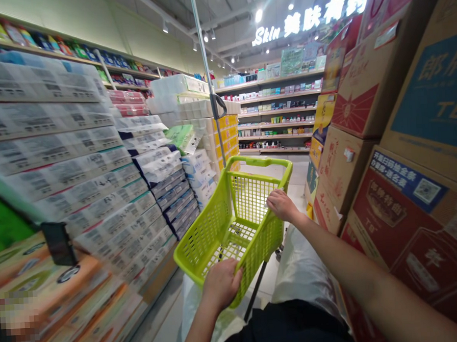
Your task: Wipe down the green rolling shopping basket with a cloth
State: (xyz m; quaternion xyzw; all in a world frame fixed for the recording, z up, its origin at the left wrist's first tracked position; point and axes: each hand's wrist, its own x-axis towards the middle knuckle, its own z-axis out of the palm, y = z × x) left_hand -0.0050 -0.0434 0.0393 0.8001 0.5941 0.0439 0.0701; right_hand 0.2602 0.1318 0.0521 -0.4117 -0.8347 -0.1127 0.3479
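Observation:
A lime-green plastic shopping cart (256, 163) with lattice walls stands right in front of my legs, and I see nothing inside its basket. My left hand (222, 283) is closed over the near rim, with the fingertips hidden behind the edge. Farther along the right-hand rim, my right hand (282, 205) grips the edge with curled fingers. Beneath the basket, a dark leg and a small wheel show in part. A tall metal pole (202, 45) with a black handle rises behind the cart's far left corner.
Stacked white paper packs (86, 173) line the left side, with orange packs (92, 280) nearer. Liquor cartons (411, 233) form a wall close on my right. Ahead, shelves (279, 109) of small boxed goods stand under a lit sign (308, 19). Pale floor tiles (167, 317) show beside the cart.

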